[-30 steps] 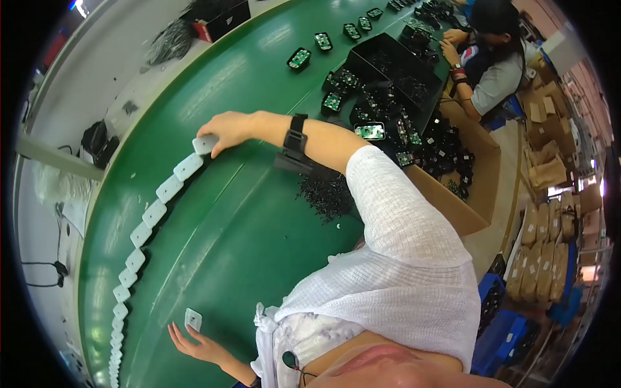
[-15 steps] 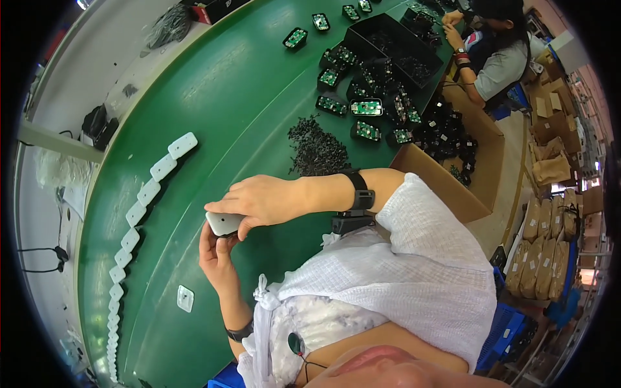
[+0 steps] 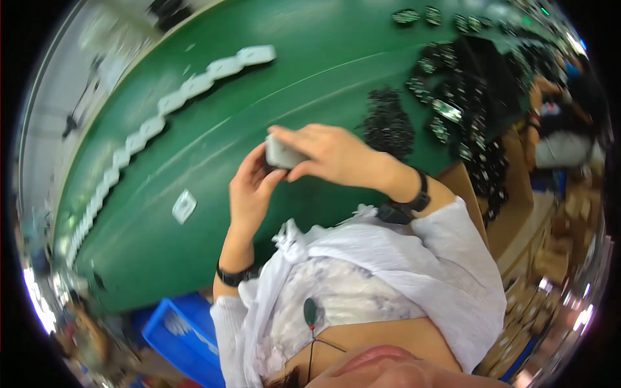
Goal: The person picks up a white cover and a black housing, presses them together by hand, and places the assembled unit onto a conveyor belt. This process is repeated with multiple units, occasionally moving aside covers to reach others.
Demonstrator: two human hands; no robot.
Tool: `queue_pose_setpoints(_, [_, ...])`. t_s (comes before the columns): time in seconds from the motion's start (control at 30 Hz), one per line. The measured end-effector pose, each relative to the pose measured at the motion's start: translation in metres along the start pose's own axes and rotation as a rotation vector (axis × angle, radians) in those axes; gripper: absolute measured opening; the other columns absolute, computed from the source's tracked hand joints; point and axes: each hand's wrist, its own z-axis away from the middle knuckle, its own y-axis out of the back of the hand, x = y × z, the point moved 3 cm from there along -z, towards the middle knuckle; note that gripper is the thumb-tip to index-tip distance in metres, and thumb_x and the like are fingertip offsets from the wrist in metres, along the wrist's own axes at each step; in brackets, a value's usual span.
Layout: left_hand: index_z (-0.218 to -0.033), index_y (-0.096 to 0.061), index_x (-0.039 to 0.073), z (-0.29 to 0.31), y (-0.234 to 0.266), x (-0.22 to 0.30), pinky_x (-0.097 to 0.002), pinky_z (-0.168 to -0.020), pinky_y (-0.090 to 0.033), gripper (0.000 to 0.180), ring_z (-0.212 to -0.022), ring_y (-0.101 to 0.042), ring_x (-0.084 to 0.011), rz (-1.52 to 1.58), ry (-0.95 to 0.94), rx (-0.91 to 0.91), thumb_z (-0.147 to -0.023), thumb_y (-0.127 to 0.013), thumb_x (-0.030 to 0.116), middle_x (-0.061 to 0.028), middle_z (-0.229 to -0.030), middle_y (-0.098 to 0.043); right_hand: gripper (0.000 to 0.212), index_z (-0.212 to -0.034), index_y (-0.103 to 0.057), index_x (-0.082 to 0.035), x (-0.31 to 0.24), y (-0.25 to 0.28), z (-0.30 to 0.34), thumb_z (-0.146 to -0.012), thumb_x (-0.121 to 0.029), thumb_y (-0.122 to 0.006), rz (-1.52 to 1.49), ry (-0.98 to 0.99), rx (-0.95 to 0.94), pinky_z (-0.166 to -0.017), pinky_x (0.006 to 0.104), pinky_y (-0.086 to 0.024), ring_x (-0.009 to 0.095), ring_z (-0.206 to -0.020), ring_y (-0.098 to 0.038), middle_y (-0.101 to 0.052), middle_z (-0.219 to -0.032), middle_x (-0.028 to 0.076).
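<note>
single part (image 3: 184,206) lies on belt (image 3: 323,58), left of hands.

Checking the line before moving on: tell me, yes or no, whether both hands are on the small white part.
Yes, the left hand and right hand both grip the small white part above the green table.

Both hands' fingers hide most of the white part (image 3: 283,155).

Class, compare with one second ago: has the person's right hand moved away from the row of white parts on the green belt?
Yes. The right hand has left the row of white parts and come back toward the body, meeting the left hand on a small white part.
</note>
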Motion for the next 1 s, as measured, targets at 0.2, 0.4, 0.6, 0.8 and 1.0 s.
queue_pose_setpoints(0.2, [-0.134, -0.046, -0.008, 0.007, -0.001, 0.006, -0.0319, -0.086, -0.057, 0.048, -0.099, -0.066, -0.0212, 0.192, -0.051, 0.004, -0.090, -0.063, -0.002, -0.0153, -0.116, -0.062, 0.072, -0.145, -0.045, -0.009, -0.010, 0.008, 0.000, -0.081, -0.026, -0.075, -0.299, -0.120, -0.099, -0.085, 0.0362, -0.052, 0.029, -0.093, -0.063, -0.064, -0.115, 0.015])
queue_pose_setpoints(0.4, [-0.134, -0.047, -0.008, 0.009, 0.001, 0.000, -0.0318, -0.085, -0.057, 0.046, -0.097, -0.066, -0.0210, 0.242, -0.023, -0.014, -0.090, -0.062, -0.002, -0.0152, -0.114, -0.063, 0.070, -0.144, -0.045, -0.009, -0.013, 0.008, -0.001, -0.082, -0.020, -0.074, -0.362, -0.181, -0.193, -0.087, 0.0359, -0.051, 0.028, -0.095, -0.063, -0.062, -0.120, 0.016])
queue_pose_setpoints(0.6, [-0.135, -0.046, -0.007, 0.012, -0.001, 0.003, -0.0309, -0.086, -0.056, 0.048, -0.098, -0.066, -0.0196, 0.220, -0.031, -0.013, -0.090, -0.062, -0.002, -0.0145, -0.115, -0.062, 0.070, -0.144, -0.045, -0.009, -0.016, 0.005, 0.001, -0.081, -0.020, -0.074, -0.232, -0.123, -0.153, -0.085, 0.0364, -0.052, 0.030, -0.096, -0.062, -0.063, -0.117, 0.016])
queue_pose_setpoints(0.8, [-0.136, -0.045, -0.006, 0.013, 0.003, -0.002, -0.0304, -0.092, -0.051, 0.049, -0.108, -0.061, -0.0186, 0.175, -0.073, -0.051, -0.092, -0.063, 0.002, -0.0135, -0.121, -0.059, 0.070, -0.140, -0.048, -0.005, -0.023, -0.004, 0.002, -0.077, -0.018, -0.076, 0.025, -0.021, -0.015, -0.083, 0.0390, -0.053, 0.033, -0.101, -0.063, -0.064, -0.113, 0.015])
queue_pose_setpoints(1.0, [-0.131, -0.048, -0.004, 0.005, 0.010, -0.013, -0.0299, -0.087, -0.052, 0.036, -0.107, -0.060, -0.0179, 0.093, 0.017, 0.071, -0.096, -0.056, 0.005, -0.0131, -0.118, -0.061, 0.070, -0.139, -0.049, -0.009, -0.019, -0.018, 0.005, -0.076, -0.026, -0.076, 0.204, 0.001, 0.048, -0.072, 0.0339, -0.055, 0.026, -0.089, -0.061, -0.060, -0.101, 0.009])
